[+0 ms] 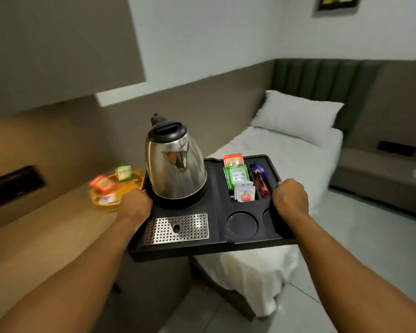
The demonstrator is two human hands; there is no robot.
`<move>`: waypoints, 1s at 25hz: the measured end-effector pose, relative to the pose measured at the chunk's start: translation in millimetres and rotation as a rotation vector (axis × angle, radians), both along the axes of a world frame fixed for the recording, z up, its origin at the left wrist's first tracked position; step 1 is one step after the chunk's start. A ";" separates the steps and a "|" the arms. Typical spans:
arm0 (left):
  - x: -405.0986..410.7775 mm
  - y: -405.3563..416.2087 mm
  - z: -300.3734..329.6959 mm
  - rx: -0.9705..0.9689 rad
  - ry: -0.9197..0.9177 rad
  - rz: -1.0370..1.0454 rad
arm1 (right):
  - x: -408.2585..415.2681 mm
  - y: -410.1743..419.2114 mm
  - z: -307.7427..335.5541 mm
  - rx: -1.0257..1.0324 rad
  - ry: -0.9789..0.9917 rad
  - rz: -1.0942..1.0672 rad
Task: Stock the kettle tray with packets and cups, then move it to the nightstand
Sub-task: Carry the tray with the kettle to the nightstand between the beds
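The black kettle tray [216, 243] is held in the air at the centre of the view, above the gap between a wooden counter [34, 236] at 9 o'clock and the white bed [281, 150] at 1 o'clock; it looks level, presumably so nothing slides. The steel kettle [175, 162] stands upright on its round base in the tray's far-left corner, the heavy side, next to the left hand [135, 205]. That hand clamps the left rim, thumb on top, and the right hand [289, 197] closes over the right rim; the fingers of both curl under the edge out of sight. A perforated drip grate [177, 229] lies at 6 o'clock. Both round cup wells [241, 224] are empty, so I judge the cups are not yet stocked. Tea and coffee packets [237, 175] stand upright in the slots at 12 o'clock, stir sticks [261, 181] in the slot beside them. A blurred yellow basket of spare sachets [113, 188] rests on the counter at 9 o'clock.
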State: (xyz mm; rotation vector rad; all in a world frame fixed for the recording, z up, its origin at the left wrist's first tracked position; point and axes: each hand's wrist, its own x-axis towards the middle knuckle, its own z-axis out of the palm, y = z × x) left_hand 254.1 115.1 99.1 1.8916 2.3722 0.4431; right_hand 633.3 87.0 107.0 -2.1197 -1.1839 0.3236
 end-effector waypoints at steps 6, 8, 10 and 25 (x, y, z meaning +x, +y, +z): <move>213.8 20.4 -6.8 -0.006 -0.138 -0.257 | 175.6 -99.6 9.1 -0.076 -0.029 -0.389; 275.1 27.9 -5.9 0.003 -0.145 -0.341 | 222.1 -121.1 6.1 -0.081 -0.041 -0.464; 336.7 40.7 -7.5 -0.002 -0.141 -0.410 | 266.6 -136.6 0.8 -0.088 -0.048 -0.533; 789.4 334.6 -37.0 -0.014 -0.122 -0.659 | 658.4 85.7 -45.8 -0.033 0.028 -0.816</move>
